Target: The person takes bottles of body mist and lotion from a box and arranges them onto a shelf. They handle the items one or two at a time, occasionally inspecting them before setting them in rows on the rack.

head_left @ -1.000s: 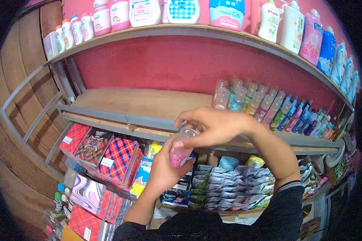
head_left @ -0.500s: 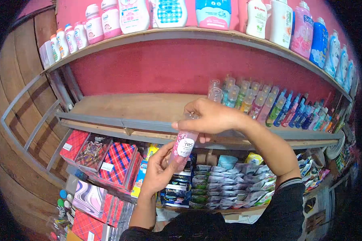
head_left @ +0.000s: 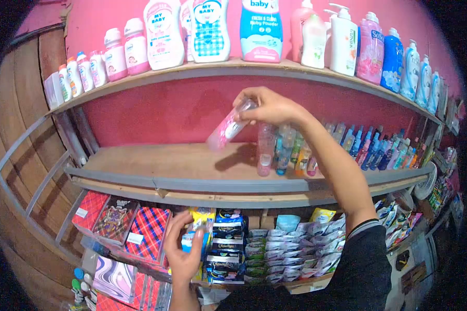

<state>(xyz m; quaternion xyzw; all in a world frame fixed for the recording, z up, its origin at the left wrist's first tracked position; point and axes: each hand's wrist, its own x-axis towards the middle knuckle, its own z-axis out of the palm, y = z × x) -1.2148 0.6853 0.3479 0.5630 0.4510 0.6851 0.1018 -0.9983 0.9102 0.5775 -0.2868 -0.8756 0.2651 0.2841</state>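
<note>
My right hand [head_left: 270,106] grips a pink bottle [head_left: 227,129] by its clear cap. The bottle hangs tilted above the wooden middle shelf [head_left: 161,158], its lower end pointing down and left. Just to its right, a row of spray bottles [head_left: 265,155] stands on that shelf, partly behind my right forearm. My left hand [head_left: 184,246] is lower down, fingers apart and holding nothing, in front of blue and yellow packs [head_left: 203,213].
Powder and lotion bottles [head_left: 210,31] line the upper shelf. Below are plaid boxes [head_left: 146,230], dark packs [head_left: 227,243] and stacked pouches [head_left: 290,249]. A metal frame [head_left: 23,155] stands at the left, a fan [head_left: 425,181] at the right.
The pink bottle has risen in my right hand and tilted over. My left hand has let go of it and dropped down to the left. The view has shifted upward.
</note>
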